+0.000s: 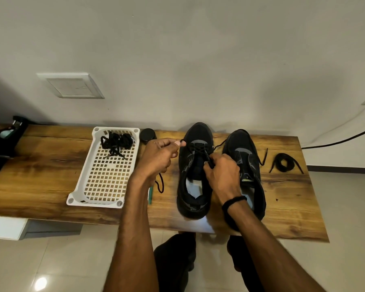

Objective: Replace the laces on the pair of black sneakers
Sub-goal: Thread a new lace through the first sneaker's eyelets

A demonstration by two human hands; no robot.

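On the table [282, 207] the basket [80, 186] sat to my left, a bundle of laces [116, 142] in its far end — a round tin [148, 134] beside its far right corner. Right of it the left sneaker [195, 199] and right sneaker [240, 142] stood side by side, a threaded lace [198, 148] across the left one; a coiled lace [284, 163] lay farthest right.

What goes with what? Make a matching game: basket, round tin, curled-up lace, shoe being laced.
Things: 1 basket; 2 round tin; 3 curled-up lace; 4 shoe being laced.
Places: A far right on the table; B its lace pinched by left hand and right hand; C holds a bundle of laces; D at the back, between basket and shoe.
Pairs: 1-C, 2-D, 3-A, 4-B.
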